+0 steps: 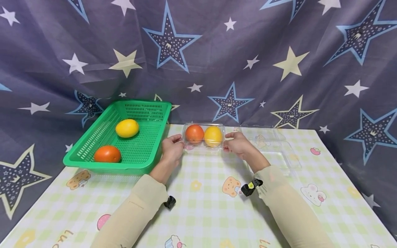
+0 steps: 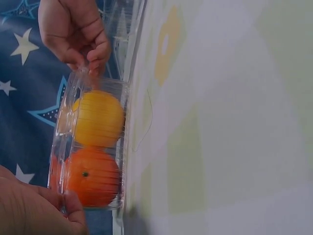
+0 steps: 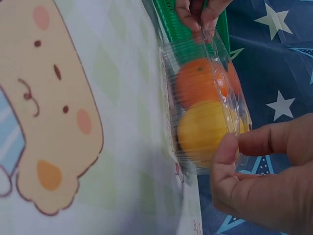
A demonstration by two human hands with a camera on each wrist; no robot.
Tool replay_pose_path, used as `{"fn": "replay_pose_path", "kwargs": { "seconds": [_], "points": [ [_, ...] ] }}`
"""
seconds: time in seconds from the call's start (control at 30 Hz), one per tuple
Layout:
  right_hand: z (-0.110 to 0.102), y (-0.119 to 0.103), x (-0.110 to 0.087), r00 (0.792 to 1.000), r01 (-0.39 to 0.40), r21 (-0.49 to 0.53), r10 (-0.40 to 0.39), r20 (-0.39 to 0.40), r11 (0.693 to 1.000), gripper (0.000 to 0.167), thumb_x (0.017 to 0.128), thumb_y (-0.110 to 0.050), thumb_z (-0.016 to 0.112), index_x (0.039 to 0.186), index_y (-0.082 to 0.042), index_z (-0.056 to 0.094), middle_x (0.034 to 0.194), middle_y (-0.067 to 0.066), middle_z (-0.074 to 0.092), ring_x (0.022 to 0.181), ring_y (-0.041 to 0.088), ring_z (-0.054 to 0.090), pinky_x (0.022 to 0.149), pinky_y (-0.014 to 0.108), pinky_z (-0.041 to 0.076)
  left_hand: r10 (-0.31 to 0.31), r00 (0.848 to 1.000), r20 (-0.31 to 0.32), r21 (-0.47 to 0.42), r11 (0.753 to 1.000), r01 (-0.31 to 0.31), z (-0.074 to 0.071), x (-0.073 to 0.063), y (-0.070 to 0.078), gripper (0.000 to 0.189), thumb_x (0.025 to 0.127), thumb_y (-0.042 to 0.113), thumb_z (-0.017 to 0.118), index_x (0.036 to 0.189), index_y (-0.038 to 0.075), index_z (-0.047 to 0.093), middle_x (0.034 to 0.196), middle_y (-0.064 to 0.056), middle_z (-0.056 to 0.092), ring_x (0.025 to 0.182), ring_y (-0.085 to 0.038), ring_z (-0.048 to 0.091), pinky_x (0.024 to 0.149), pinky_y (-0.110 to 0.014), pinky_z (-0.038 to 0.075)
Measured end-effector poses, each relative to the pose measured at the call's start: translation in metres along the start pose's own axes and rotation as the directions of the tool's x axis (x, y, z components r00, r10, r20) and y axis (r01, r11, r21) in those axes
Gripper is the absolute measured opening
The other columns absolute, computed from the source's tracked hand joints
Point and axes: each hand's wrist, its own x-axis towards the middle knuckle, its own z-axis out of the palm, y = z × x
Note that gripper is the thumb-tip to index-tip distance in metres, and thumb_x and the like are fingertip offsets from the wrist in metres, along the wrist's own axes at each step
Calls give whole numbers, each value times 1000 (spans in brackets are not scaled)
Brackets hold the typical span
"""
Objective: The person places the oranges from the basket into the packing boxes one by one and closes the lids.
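sleeves (image 1: 134, 210), left hand (image 1: 171, 148) and right hand (image 1: 240, 144) pinching clear box (image 1: 203, 143), fruit (image 1: 213, 136) inside

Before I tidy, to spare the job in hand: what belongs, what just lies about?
Likely job: left hand, right hand, clear box, boxed fruits, green basket, basket fruits, other clear packaging.

Merely about: what seems a stray thread, checked tablecloth, starry curtain.

Both hands (image 1: 172, 148) (image 1: 238, 143) pinch a clear box (image 1: 203, 145) — orange fruit (image 1: 194, 134), yellow fruit (image 1: 213, 136) inside.

Left grip (image 1: 172, 148) and right grip (image 1: 238, 143) opposite each other, both in a pinch — forearms (image 1: 289, 205) outstretched ahead.
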Motion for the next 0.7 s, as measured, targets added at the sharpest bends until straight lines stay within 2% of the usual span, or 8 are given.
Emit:
{"fn": "replay_pose_path", "kwargs": {
  "seconds": [0.2,0.4,0.47,0.57,0.7],
  "points": [
    [-2,0,-1,1000,0,11,0,-1,1000,52,96,7,52,145,13,38,120,28,56,88,24,64,83,32,58,1,1000,-2,-2,1000,-1,1,2,-1,50,88,-14,51,137,-7,58,131,-19,57,112,-24,52,77,-22,49],
    [-1,1,-2,1000,-2,40,2,-9,999,50,95,8,53,143,14,40,116,25,56,97,31,65,83,30,59,15,1000,-15,23,1000,-15,0,2,-2,52,85,-13,51,136,-6,59,132,-19,58,111,-25,50,73,-21,46],
    [-1,1,-3,1000,3,48,-2,-8,999,49,96,8,52,143,15,40,118,27,56,99,32,65,83,30,59,25,999,-20,33,999,-24,0,1,-1,53,84,-11,51,136,-6,59,133,-19,57,112,-26,49,77,-25,46],
    [-1,0,-6,1000,6,33,-6,-10,999,49,97,6,52,144,15,40,123,29,55,104,34,64,85,31,59,46,999,-22,62,997,-45,1,-2,2,52,88,-5,52,139,-5,56,138,-20,53,120,-29,48,90,-34,47],
    [-6,-4,-14,999,23,-48,-25,-40,999,51,100,0,55,147,13,40,128,30,55,110,38,62,91,36,57,82,996,-21,199,977,-77,6,-14,10,55,92,8,59,146,5,50,150,-20,39,135,-37,33,109,-48,35]
  ]
}}
